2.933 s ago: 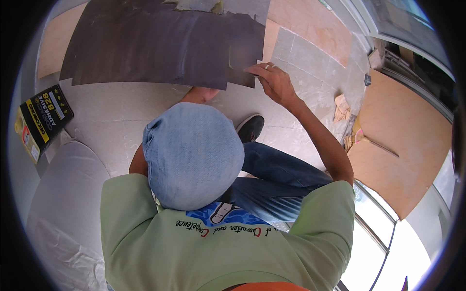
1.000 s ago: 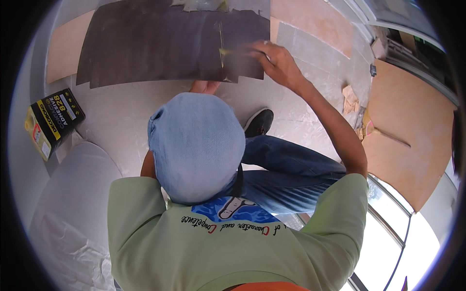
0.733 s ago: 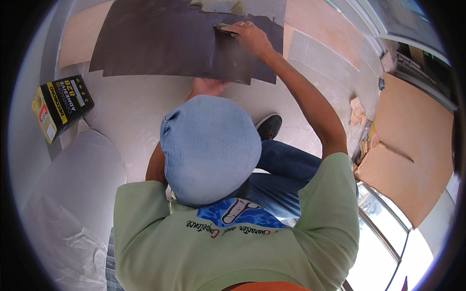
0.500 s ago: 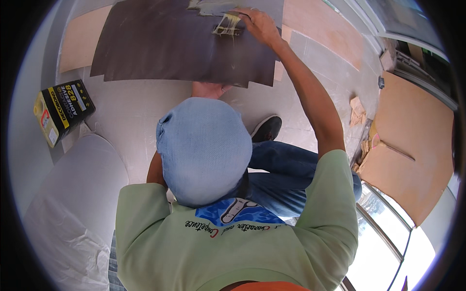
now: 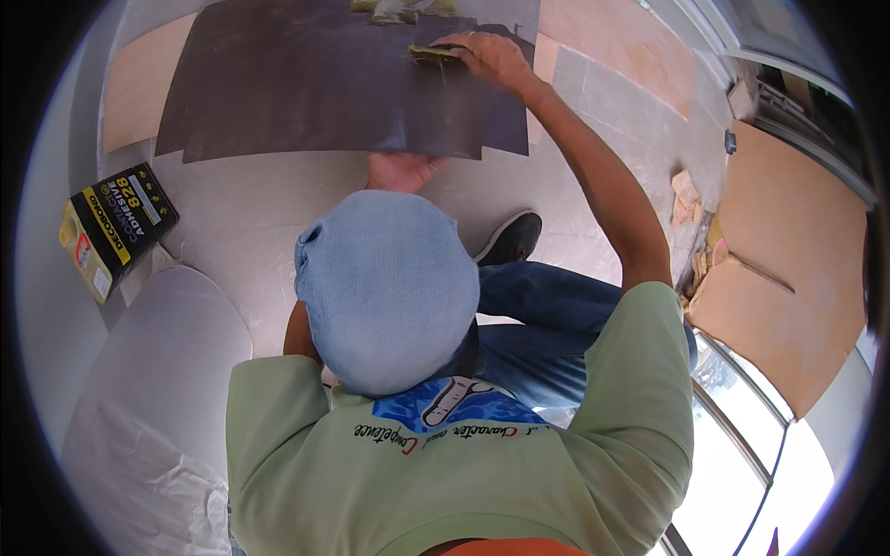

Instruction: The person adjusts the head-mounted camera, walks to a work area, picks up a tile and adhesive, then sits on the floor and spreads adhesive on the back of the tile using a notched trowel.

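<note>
A large dark brown sheet (image 5: 278,93) spreads ahead of me, its near edge raised toward my knee. My right hand (image 5: 496,60) is closed on a flat glue spreader (image 5: 432,54), whose edge is coated in yellowish glue and rests on or just above the sheet. Beyond it, a thick patch of pale glue (image 5: 399,9) lies near the picture's top. My left hand (image 5: 399,172) is at the sheet's near edge, palm showing, most fingers hidden beneath it; it appears to hold that edge. My raised knee (image 5: 389,287) in light blue denim covers part of the left arm.
A black and yellow can (image 5: 120,227) stands at the left, beside a rounded white plastic-covered bundle (image 5: 162,343). Pale brown boards (image 5: 616,46) lie under and beyond the sheet. Crumpled brown paper (image 5: 686,197) and a cardboard sheet (image 5: 788,269) lie at the right. My shoe (image 5: 514,239) is beyond my knee.
My right hand has moved slightly nearer with the spreader, and the glue strands beneath it are mostly gone. The sheet's near edge has shifted; my left hand remains there.
</note>
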Motion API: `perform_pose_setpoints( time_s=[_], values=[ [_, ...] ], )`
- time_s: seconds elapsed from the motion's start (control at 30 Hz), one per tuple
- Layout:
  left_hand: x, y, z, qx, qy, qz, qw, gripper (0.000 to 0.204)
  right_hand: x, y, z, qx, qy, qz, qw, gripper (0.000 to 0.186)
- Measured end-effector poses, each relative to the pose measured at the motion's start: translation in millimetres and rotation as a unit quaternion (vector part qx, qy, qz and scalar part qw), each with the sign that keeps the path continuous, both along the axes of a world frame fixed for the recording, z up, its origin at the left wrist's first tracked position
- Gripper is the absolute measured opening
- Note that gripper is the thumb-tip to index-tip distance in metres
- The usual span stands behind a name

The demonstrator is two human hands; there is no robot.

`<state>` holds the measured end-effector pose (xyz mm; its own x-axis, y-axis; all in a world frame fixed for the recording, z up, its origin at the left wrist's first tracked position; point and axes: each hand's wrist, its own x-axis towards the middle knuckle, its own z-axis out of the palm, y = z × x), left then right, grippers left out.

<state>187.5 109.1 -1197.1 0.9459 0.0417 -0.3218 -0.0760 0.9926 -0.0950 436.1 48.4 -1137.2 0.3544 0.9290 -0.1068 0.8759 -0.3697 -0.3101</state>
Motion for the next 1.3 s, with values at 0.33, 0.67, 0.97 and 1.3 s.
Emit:
perform_pose_setpoints(
  time_s=[0.33,0.67,0.97,1.3],
  values=[
    [0,-8,1,0.018,0.017,-0.015,1.0,0.072,-105,-60,71,-0.055,0.02,-0.004,0.998,0.026],
    [2,-14,-5,0.077,0.03,-0.027,0.996,0.061,-116,-97,113,-0.06,0.206,0.0,0.977,0.03],
    [-15,-7,-47,0.088,0.008,0.018,0.996,0.054,-37,38,38,0.13,0.02,-0.055,0.99,0.031],
    [-14,10,-15,0.032,0.014,-0.016,0.999,0.067,3,47,11,0.054,0.031,-0.025,0.998,0.033]
  ],
)
